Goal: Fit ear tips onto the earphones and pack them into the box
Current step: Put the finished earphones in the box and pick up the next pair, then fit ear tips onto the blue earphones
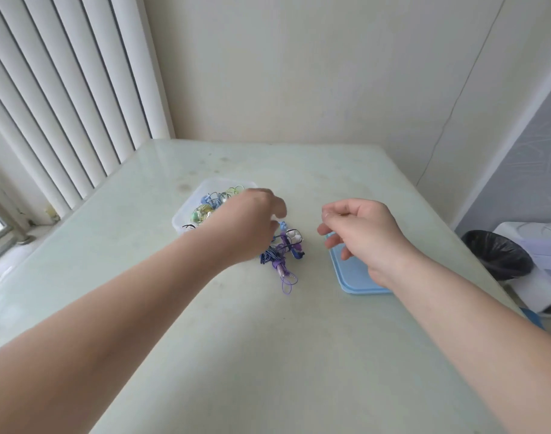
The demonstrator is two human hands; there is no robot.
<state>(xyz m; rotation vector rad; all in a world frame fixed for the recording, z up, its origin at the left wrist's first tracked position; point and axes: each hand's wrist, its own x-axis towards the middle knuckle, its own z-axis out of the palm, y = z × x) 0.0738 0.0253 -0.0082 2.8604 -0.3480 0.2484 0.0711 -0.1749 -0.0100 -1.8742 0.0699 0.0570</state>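
left hand [252, 223] over earphone tangle [283, 255], grip hidden | right hand [361, 233] above blue lid [352, 277], fingertips pinched, contents unclear | clear box [181, 214] behind

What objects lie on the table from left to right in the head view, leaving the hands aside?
Clear plastic box → tangle of purple and blue earphones → light-blue plastic lid.

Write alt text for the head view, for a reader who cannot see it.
Two bare hands reach over a pale green table: the left hand is at a tangle of purple and blue earphones beside a clear box holding more, the right hand hangs above a light blue lid. Whether either hand holds anything is hidden.
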